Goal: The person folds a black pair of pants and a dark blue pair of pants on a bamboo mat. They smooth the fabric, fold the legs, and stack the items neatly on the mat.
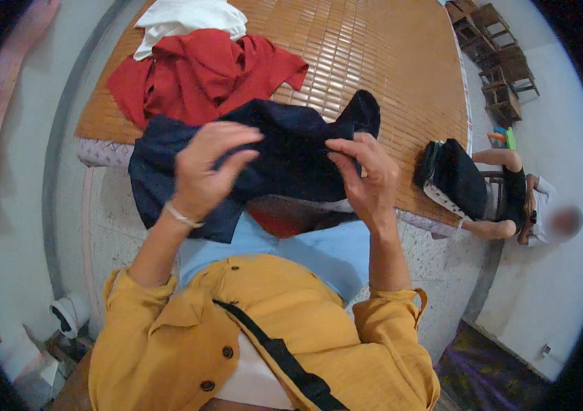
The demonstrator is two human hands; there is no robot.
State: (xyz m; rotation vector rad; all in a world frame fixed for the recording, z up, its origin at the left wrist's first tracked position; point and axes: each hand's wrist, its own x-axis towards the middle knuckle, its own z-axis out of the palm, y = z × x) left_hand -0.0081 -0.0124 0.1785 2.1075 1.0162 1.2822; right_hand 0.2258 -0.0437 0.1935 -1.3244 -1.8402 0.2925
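A dark navy garment (284, 154) lies crumpled across the near edge of the bed mat and hangs over it, in front of my lap. My left hand (212, 164) is over its left part, thumb and fingers apart with a gap between them and nothing held. Over the garment's right part is my right hand (371, 175), thumb and forefinger brought close together at the cloth in what looks like a pinch. Just beyond lies a rumpled red garment (209, 72), with a white cloth (192, 20) behind it.
The brown slatted mat (401, 82) covers the bed. Folded dark clothes (456, 178) lie at its right edge. A seated person (538, 205) is beyond them on the right. Wooden stools (500, 61) are stacked against the wall at the far right.
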